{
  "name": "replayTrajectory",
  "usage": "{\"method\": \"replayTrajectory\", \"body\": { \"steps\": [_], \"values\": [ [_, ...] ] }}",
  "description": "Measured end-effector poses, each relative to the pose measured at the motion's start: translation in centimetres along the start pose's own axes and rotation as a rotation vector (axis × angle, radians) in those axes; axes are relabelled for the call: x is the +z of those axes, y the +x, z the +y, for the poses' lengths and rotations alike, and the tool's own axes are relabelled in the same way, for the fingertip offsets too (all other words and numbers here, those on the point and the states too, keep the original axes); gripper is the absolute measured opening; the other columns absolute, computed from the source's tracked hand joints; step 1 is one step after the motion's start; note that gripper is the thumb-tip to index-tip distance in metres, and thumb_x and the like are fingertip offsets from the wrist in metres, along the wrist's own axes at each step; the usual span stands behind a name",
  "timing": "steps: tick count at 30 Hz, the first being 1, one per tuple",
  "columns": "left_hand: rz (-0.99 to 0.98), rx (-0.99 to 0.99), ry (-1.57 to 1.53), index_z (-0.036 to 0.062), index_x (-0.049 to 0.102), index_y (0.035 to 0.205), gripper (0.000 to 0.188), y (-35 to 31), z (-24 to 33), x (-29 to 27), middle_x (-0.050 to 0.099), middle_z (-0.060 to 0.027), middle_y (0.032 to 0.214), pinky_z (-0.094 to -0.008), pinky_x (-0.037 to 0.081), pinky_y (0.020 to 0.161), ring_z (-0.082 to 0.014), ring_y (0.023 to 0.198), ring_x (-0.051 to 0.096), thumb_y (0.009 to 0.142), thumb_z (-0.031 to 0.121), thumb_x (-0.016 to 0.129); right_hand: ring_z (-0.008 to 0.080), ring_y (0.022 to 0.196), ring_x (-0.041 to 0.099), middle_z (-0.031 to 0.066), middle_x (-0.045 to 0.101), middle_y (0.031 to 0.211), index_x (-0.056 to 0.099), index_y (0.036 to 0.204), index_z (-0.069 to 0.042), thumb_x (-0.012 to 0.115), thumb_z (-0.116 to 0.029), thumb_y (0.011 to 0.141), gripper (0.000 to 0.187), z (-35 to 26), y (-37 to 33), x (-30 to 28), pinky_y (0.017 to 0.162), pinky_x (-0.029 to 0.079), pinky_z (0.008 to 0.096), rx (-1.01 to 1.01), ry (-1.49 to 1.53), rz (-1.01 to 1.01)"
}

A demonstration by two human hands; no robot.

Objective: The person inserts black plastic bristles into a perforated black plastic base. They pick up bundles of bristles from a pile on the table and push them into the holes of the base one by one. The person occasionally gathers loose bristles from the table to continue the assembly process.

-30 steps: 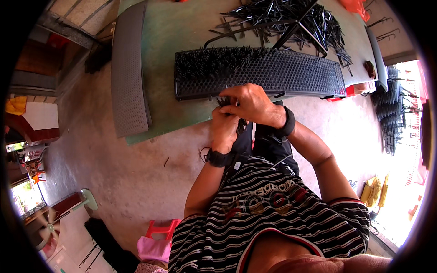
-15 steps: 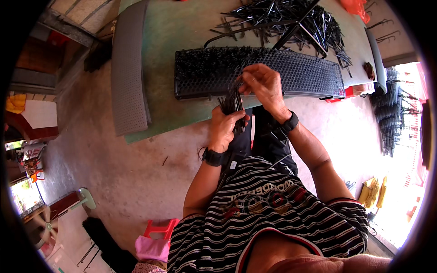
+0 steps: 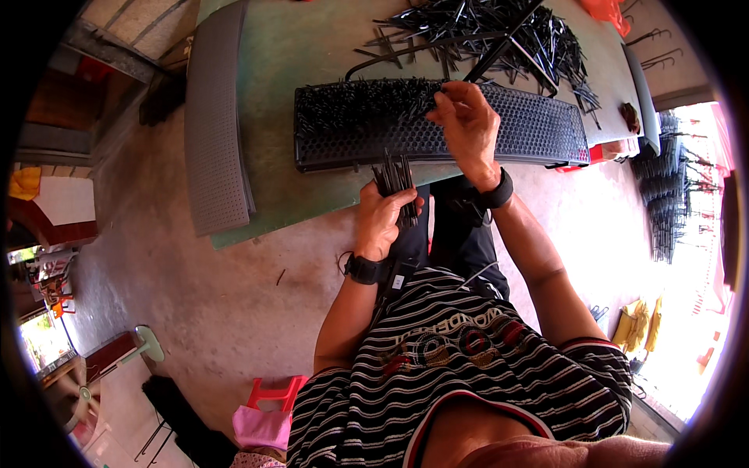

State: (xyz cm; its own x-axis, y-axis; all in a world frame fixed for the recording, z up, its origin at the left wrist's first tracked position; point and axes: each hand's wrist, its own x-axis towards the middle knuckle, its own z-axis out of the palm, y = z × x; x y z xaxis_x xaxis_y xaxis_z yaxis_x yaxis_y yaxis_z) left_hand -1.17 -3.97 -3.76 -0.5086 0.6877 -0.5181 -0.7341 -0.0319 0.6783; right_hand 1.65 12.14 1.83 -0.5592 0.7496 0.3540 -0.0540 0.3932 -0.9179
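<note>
Below the hands (image 3: 378,222) (image 3: 472,132), a shirt (image 3: 468,382) bears lettering (image 3: 468,321).

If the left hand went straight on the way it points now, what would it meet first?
Likely the near edge of the black honeycomb panel: the dark strips in the left hand overlap it in the picture. Depth is unclear, so they might pass above it.

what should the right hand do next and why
Fitting one strip into a bare hole seems sensible: the right hand is over the black panel where bristles give way to holes, and the left hand holds a strip bundle.
</note>
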Motion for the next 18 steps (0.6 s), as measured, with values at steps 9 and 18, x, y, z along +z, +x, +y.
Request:
{"method": "replayTrajectory", "body": {
  "steps": [9,18],
  "values": [
    [0.015,-0.002,-0.030,0.0016,0.059,0.101,0.024,0.0,0.0,0.2,0.061,-0.0063,0.078,-0.0307,0.053,0.053,-0.0194,0.061,0.064,0.078,-0.004,0.063,0.0187,0.066,0.065,0.0128,0.063,0.084,0.059,0.095,0.000,0.061,-0.001,0.083,0.012,1.6,-0.4,0.8,0.054,0.050,0.0256,-0.236,-0.231,-0.078],
    [0.018,0.112,0.027,-0.0003,0.057,0.094,0.019,0.0,-0.1,0.5,0.061,-0.0071,0.076,-0.0299,0.053,0.052,-0.0193,0.060,0.063,0.077,-0.005,0.064,0.0290,0.057,0.061,0.0091,0.062,0.065,0.065,0.079,-0.003,0.069,-0.016,0.078,0.013,-0.3,-1.3,0.9,0.049,0.047,0.0336,-0.338,-0.533,-0.297]
  ]
}}
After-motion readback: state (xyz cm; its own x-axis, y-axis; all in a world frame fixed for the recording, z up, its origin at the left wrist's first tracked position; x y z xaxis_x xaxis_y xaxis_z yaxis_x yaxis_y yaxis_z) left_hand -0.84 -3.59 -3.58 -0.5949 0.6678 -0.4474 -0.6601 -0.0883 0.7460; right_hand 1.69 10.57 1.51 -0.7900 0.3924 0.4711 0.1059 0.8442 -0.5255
